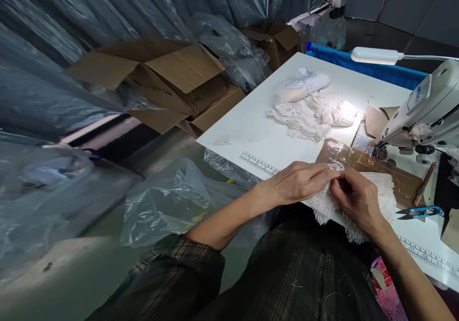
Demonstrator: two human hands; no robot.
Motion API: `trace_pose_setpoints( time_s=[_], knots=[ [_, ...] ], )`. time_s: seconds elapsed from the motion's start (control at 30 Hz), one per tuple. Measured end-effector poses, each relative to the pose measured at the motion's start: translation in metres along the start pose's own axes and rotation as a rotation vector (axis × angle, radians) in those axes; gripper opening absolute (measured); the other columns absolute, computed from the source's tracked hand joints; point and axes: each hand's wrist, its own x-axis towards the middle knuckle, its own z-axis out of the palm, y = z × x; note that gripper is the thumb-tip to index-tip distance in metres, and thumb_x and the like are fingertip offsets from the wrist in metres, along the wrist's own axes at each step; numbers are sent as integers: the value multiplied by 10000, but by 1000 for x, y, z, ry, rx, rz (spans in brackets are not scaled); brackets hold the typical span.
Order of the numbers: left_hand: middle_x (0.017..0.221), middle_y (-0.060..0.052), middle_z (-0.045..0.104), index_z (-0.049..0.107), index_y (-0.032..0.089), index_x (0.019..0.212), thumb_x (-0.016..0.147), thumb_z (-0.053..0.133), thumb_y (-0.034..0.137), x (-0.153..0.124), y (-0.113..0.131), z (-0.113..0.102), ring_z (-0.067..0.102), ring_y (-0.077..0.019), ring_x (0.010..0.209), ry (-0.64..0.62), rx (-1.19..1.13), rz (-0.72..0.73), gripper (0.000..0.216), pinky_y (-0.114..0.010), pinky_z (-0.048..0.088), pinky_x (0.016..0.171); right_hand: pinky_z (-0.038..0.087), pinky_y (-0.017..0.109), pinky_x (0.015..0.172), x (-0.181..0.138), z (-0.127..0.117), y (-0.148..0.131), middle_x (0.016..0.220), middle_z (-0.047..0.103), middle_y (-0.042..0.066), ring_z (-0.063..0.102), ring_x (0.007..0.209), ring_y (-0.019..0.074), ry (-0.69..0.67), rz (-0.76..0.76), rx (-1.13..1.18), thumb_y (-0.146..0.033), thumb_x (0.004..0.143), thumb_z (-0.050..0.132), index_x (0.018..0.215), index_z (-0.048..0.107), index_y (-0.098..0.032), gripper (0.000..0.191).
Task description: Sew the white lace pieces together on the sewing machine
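Observation:
White lace fabric point(382, 187) lies bunched at the front edge of the sewing table, partly hanging over it. My left hand point(299, 182) pinches the lace from the left, its fingertips closed. My right hand point(356, 196) meets it there with thumb and finger pressed together on the same lace. Just behind the hands is a brown taped board point(335, 151) at the foot of the sewing machine point(426, 105). More white lace pieces point(304, 117) lie farther back under the lamp light, beside a tied white roll point(304, 85).
Blue thread snips point(419, 212) and a brown-handled tool point(425, 183) lie right of the lace. A lamp point(376, 55) reaches over the white table point(229, 137). Open cardboard boxes point(172, 82) and clear plastic bags point(165, 201) stand on the left.

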Motion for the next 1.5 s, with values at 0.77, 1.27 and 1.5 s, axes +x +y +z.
trace_pose_setpoints(
  time_s=[0.77, 1.27, 1.5],
  knots=[
    [859, -29, 655, 583, 173, 1063, 914, 524, 99, -45, -30, -30, 650, -130, 728, 295, 239, -355, 176, -221, 528, 567, 443, 261, 604, -2, -4, 4, 774, 677, 34, 597, 649, 137, -77, 130, 100, -290, 893, 471, 919, 676, -198, 226],
    [1150, -152, 641, 445, 100, 1285, 945, 578, 304, 18, 18, 17, 629, -267, 1035, -59, -68, -49, 418, -426, 547, 892, 557, 386, 837, -8, -67, 35, 1048, 700, 89, 660, 906, 196, 84, 198, 116, -392, 884, 589, 1132, 659, -204, 319],
    [1079, -132, 688, 466, 122, 1251, 994, 401, 215, 20, 2, 28, 679, -225, 931, -118, -78, -86, 280, -358, 574, 768, 426, 588, 1043, -14, -52, 55, 1352, 565, 145, 426, 1340, 337, -163, -75, -147, -475, 874, 574, 1464, 413, -216, 663]
  ],
)
